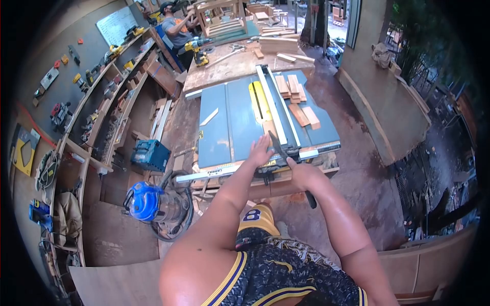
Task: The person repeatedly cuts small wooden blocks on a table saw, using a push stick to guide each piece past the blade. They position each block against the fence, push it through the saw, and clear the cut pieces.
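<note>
I stand at a table saw with a grey-blue top [240, 127]. My left hand [260, 150] lies flat on the top's near edge with its fingers spread and nothing in it. It is just behind a small wooden piece [269, 127] that lies against the fence [278, 109]. The yellow blade insert [260, 102] is ahead of that piece. My right hand [300, 172] is shut on a long black stick-like tool [278, 145]. The tool's tip points toward the wooden piece, and its tail hangs below my wrist.
Several short wooden boards [296, 97] lie on the saw top right of the fence. A blue vacuum [145, 201] and a blue case [150, 155] sit on the floor at left. Tool shelves [102, 102] line the left wall. Another person [176, 28] works at the far bench.
</note>
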The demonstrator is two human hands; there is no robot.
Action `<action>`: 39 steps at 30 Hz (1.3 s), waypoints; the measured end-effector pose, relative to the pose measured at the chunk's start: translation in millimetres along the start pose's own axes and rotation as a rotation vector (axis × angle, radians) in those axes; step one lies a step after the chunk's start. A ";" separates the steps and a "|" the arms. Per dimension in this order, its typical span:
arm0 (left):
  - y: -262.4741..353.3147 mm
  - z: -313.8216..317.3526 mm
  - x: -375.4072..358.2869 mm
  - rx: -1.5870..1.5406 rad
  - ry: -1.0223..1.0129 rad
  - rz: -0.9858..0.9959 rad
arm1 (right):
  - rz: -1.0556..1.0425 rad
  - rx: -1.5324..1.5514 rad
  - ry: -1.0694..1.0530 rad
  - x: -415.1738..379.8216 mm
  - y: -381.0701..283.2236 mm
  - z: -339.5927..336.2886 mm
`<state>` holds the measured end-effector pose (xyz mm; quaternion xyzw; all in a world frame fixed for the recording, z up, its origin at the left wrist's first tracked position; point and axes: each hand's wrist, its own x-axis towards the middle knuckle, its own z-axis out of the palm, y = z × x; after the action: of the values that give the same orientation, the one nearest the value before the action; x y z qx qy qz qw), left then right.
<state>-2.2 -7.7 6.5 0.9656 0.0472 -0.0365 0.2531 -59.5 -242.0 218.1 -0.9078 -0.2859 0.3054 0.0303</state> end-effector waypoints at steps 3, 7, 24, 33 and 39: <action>-2.3 3.2 -3.2 -0.002 0.000 -0.011 | 0.032 0.016 -0.002 1.6 -4.3 5.2; 0.3 3.4 -5.2 0.019 0.046 0.015 | 0.101 -0.019 0.008 -6.0 -18.5 -2.3; -270.4 -147.3 68.9 0.236 0.626 -0.270 | 0.419 -0.019 0.069 18.0 -74.8 15.5; -393.7 -139.4 31.7 0.119 0.729 -0.332 | 0.477 -0.027 0.073 16.4 -83.9 14.3; -138.7 -98.4 14.5 -0.220 0.247 0.313 | 0.445 0.021 0.091 11.5 -84.5 14.8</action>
<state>1.6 162.1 23.3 0.9248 -0.0690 0.1270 0.3520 -102.8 -167.0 219.3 -0.9610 -0.0736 0.2661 -0.0154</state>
